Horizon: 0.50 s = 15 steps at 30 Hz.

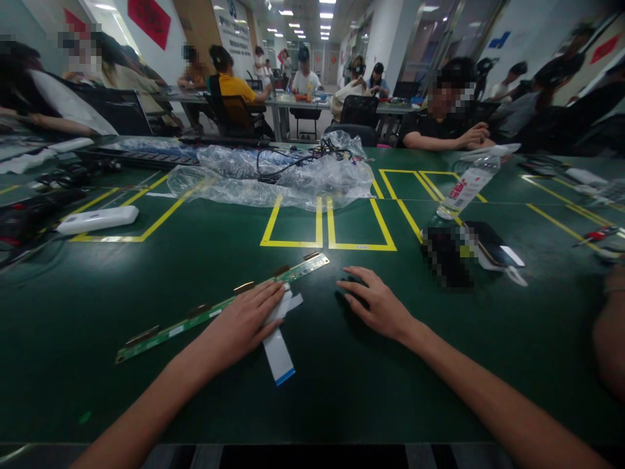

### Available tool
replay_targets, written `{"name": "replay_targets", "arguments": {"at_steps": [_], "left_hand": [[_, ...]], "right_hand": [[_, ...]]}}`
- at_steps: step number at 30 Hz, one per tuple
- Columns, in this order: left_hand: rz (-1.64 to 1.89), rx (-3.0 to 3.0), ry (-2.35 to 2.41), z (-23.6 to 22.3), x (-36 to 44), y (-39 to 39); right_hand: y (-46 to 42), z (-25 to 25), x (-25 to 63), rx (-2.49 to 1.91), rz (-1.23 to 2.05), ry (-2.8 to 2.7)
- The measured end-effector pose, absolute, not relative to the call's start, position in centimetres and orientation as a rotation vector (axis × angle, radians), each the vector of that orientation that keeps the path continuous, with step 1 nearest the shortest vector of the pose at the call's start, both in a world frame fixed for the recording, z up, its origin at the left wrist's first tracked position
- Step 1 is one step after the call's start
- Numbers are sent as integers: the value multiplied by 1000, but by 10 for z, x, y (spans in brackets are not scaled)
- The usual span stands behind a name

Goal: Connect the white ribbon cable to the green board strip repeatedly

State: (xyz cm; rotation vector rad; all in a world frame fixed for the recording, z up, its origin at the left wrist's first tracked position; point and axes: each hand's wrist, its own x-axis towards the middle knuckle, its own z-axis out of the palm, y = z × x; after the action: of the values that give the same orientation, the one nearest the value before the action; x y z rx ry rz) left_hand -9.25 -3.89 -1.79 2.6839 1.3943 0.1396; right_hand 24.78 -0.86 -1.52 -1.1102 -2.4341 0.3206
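A long, narrow green circuit board (188, 324) lies slantwise on the table, with several raised connectors along its far edge. My left hand (254, 312) rests flat across the board's middle, fingers stretched out and close together. Under its fingers and thumb runs a white flat ribbon cable (279, 357), whose blue-tipped end points towards me. A short white tab sticks out on the cable's right. Where the cable meets the board is hidden by my fingers. Right of the board, my right hand (374, 303) hovers just over or touches the table, fingers spread, holding nothing.
Clear plastic wrap (293, 182) and black cables (322, 153) lie at the back. A water bottle (469, 185) and a dark phone-like device (493, 244) sit at right, a white power strip-like object (97, 220) at left. Yellow tape (359, 247) marks the green table. Another person's arm (610, 326) is at right.
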Motion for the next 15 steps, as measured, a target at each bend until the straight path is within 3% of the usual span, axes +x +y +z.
{"name": "replay_targets", "arguments": {"at_steps": [7,15], "left_hand": [[216,2417,1902,-37,-235,-52],[-6,1920,2568,-63,-379,-70]], "right_hand": [[-10,-15,246,-1118,375,-2438],[-10,-12,244,-1162,382,-2488]]}}
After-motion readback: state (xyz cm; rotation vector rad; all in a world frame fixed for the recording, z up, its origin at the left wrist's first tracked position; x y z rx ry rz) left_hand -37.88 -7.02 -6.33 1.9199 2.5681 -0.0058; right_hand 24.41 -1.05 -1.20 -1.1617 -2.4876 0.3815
